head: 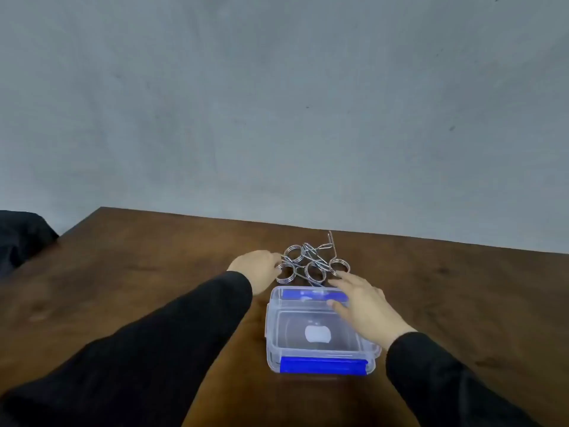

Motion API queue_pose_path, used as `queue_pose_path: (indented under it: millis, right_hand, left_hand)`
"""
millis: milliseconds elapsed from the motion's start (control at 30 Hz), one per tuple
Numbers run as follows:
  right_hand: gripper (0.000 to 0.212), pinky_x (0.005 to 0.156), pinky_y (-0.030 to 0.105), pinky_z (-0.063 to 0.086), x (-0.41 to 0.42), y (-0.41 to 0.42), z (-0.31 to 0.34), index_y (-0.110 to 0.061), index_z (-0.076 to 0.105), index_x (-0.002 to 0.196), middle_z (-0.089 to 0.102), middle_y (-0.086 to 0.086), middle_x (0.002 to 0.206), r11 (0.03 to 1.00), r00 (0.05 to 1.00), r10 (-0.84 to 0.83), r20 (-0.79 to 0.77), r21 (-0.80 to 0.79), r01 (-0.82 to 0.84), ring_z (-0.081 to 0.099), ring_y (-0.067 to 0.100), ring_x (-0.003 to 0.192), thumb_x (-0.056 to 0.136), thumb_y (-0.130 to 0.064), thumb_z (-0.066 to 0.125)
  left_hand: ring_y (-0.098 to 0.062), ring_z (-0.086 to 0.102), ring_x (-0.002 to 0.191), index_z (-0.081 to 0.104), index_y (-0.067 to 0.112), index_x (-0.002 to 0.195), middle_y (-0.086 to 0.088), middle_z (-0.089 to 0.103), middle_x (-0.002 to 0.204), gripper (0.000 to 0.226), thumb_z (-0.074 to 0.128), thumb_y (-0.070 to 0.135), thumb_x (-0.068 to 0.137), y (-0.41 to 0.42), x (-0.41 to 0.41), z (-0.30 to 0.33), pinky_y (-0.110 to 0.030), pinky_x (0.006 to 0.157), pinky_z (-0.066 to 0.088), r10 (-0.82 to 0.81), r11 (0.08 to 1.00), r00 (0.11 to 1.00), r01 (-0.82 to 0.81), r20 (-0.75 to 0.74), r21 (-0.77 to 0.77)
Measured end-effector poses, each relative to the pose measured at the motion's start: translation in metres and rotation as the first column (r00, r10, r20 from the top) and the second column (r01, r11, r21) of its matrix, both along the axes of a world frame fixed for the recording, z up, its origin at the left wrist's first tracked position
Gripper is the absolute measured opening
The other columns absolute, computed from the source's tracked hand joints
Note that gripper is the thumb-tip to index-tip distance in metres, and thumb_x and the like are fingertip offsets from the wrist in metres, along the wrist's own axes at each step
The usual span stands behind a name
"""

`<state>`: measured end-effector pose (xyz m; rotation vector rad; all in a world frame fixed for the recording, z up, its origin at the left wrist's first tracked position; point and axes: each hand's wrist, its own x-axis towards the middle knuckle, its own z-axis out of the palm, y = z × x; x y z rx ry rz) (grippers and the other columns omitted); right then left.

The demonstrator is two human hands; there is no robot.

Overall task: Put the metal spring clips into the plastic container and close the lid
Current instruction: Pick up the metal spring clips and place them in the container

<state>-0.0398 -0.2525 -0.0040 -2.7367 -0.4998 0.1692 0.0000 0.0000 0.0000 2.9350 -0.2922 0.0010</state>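
Several metal spring clips [311, 262] lie in a tangled pile on the brown table, just beyond a clear plastic container [320, 329] with blue latches. The container's lid is on, with a white label on top. My left hand [260, 268] reaches to the left edge of the pile, its fingertips touching the nearest clip; whether it grips one I cannot tell. My right hand [365, 303] hovers over the container's far right corner, fingers spread, pointing at the clips and holding nothing.
The wooden table [154, 288] runs up to a grey wall. A dark object [21, 235] sits beyond the table's left corner. Both my sleeves are black.
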Motion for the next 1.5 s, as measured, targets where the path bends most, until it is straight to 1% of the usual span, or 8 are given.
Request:
queue_pose_path:
  millis: [133,300,400,500,633,867,1067,1500]
  right_hand:
    - [0.056,0.122,0.050,0.021,0.001,-0.003,-0.019,-0.034,0.035,0.153,0.028,-0.009,0.164,0.995,0.990,-0.094,-0.107,0.028,0.097,0.019,0.015,0.152,0.100,-0.043,0.052]
    - [0.057,0.121,0.042,0.029,0.005,0.001,-0.029,-0.037,0.035,0.153,0.033,-0.012,0.161,0.990,0.989,-0.143,-0.047,0.000,0.143,0.024,0.011,0.150,0.100,-0.041,0.055]
    - [0.058,0.119,0.038,0.031,0.005,0.003,-0.033,-0.038,0.035,0.152,0.035,-0.014,0.160,0.989,0.989,-0.145,-0.014,-0.027,0.145,0.027,0.010,0.149,0.099,-0.042,0.056]
    - [0.059,0.117,0.037,0.033,0.007,0.003,-0.035,-0.039,0.035,0.152,0.036,-0.015,0.159,0.988,0.989,-0.147,0.015,-0.040,0.148,0.029,0.010,0.148,0.098,-0.044,0.056]
    - [0.060,0.116,0.037,0.037,0.009,0.002,-0.037,-0.039,0.034,0.152,0.037,-0.015,0.158,0.988,0.990,-0.141,0.026,-0.063,0.143,0.031,0.009,0.146,0.097,-0.046,0.056]
    - [0.061,0.115,0.037,0.037,0.009,0.003,-0.036,-0.040,0.032,0.153,0.037,-0.014,0.158,0.987,0.990,-0.131,0.044,-0.088,0.135,0.032,0.010,0.146,0.097,-0.050,0.054]
    - [0.062,0.114,0.039,0.036,0.008,0.004,-0.034,-0.040,0.033,0.153,0.037,-0.014,0.158,0.986,0.990,-0.134,0.043,-0.097,0.138,0.032,0.011,0.145,0.095,-0.056,0.050]
    - [0.065,0.117,0.044,0.031,0.006,0.005,-0.030,-0.041,0.028,0.154,0.032,-0.012,0.161,0.984,0.991,-0.131,0.011,-0.121,0.132,0.027,0.013,0.148,0.095,-0.061,0.045]
  left_hand:
    - [-0.023,0.060,0.107,0.053,0.020,0.136,-0.006,0.062,0.125,0.038,0.053,0.033,0.099,0.001,0.018,-0.034,-0.034,0.087,0.050,0.019,1.000,0.993,-0.019,-0.118,-0.005]
    - [-0.025,0.049,0.128,0.040,0.022,0.148,-0.005,0.047,0.148,0.060,0.064,0.035,0.094,-0.001,0.044,-0.062,-0.041,0.103,0.046,-0.055,0.998,0.993,0.058,-0.107,0.023]
    - [-0.024,0.051,0.122,0.048,0.022,0.140,-0.004,0.053,0.140,0.054,0.066,0.038,0.092,-0.004,0.052,-0.069,-0.040,0.098,0.049,-0.063,0.997,0.995,0.067,-0.082,0.040]
    - [-0.019,0.053,0.102,0.063,0.023,0.104,-0.003,0.059,0.118,0.024,0.065,0.043,0.090,-0.005,0.059,-0.068,-0.035,0.084,0.048,-0.075,0.996,0.996,0.077,-0.049,0.042]
    - [-0.018,0.051,0.088,0.053,0.023,0.077,0.001,0.053,0.101,0.028,0.062,0.045,0.092,0.006,0.064,-0.067,-0.035,0.075,0.047,-0.155,0.988,0.984,0.152,-0.089,-0.040]
    - [-0.014,0.057,0.086,0.054,0.026,0.087,0.005,0.049,0.115,0.021,0.051,0.043,0.099,0.017,0.054,-0.043,-0.028,0.080,0.050,-0.158,0.955,0.983,0.126,-0.099,-0.268]
    - [-0.014,0.057,0.087,0.054,0.026,0.098,0.002,0.051,0.113,0.019,0.045,0.043,0.101,0.015,0.038,-0.032,-0.025,0.077,0.049,-0.120,0.943,0.992,0.103,-0.034,-0.316]
    - [-0.015,0.050,0.066,0.044,0.024,0.076,-0.004,0.056,0.075,0.035,0.036,0.044,0.104,0.006,0.026,-0.026,-0.028,0.055,0.037,0.076,0.919,0.995,-0.098,-0.072,-0.383]
